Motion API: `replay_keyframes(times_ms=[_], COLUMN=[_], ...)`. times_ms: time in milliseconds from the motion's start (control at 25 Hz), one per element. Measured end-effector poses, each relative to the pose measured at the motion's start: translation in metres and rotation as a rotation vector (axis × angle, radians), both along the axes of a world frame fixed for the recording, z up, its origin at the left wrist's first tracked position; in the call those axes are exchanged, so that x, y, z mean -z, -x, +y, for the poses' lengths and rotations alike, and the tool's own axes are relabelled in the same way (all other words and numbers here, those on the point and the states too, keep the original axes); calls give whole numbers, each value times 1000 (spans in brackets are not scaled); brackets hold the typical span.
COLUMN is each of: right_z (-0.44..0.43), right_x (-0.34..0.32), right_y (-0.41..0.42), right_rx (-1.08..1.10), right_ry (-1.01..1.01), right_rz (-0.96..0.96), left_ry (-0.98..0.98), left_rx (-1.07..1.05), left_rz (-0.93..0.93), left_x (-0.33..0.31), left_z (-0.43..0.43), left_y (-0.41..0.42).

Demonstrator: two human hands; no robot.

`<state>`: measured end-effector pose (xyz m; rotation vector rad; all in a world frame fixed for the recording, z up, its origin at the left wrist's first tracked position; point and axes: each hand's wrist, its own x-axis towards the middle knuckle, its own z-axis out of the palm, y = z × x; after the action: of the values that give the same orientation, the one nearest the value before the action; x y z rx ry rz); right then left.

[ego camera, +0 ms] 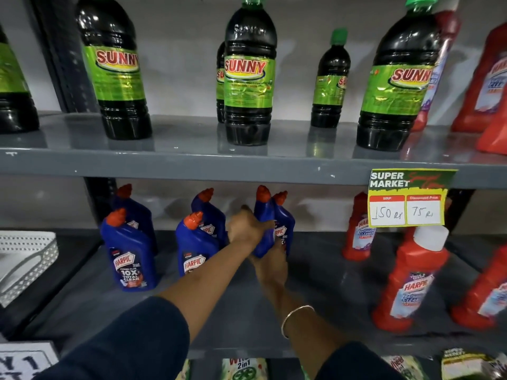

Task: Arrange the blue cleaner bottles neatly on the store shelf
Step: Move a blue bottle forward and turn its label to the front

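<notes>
We have the front blue cleaner bottle (262, 229) of the third pair clasped upright on the shelf (315, 270): left hand (244, 227) fingers wrapped round its waist, right hand (270, 263) cupping its base, likely to steady it. Just behind our fingers stands its partner (285, 226); left of them two pairs (131, 259) (194, 250) already stand in line

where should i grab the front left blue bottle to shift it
Grip the front left blue bottle around its narrow shoulder, just below the orange cap, coming from the front. It stands upright at the shelf's front with open space before it, and its neck leans forward and left, so fingers wrap there more easily than round the wide labelled body.
</notes>
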<state>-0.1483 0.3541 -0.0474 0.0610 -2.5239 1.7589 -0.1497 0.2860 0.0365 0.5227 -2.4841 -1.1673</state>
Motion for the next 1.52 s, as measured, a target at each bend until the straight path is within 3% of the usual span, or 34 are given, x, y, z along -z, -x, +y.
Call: replay_keyframes(times_ms=[120,280,400,520,680,1240,1520], right_z=[22,52,56,52,50,50,57], right_x=[-8,-11,-4,2,4,10,17], right_y=[16,30,36,40,48,53,48], right_rx=[-115,-450,-532,-521,-520,-479,-399], right_ry=[99,208,209,226,167,64,-41], right_rz=[-19,-193,-229,-249,-264,-294,-237], left_ry=[-221,-398,-294,-76,-20,-98,-271], left_rx=[151,355,373,275,223,254,357], left_rz=[5,47,76,116,98,112,-113], left_x=[1,20,30,37,44,56,79], left_z=[-21,-42,-40,-34,-34,-31,-38], left_y=[2,1,8,12,10,7,-1])
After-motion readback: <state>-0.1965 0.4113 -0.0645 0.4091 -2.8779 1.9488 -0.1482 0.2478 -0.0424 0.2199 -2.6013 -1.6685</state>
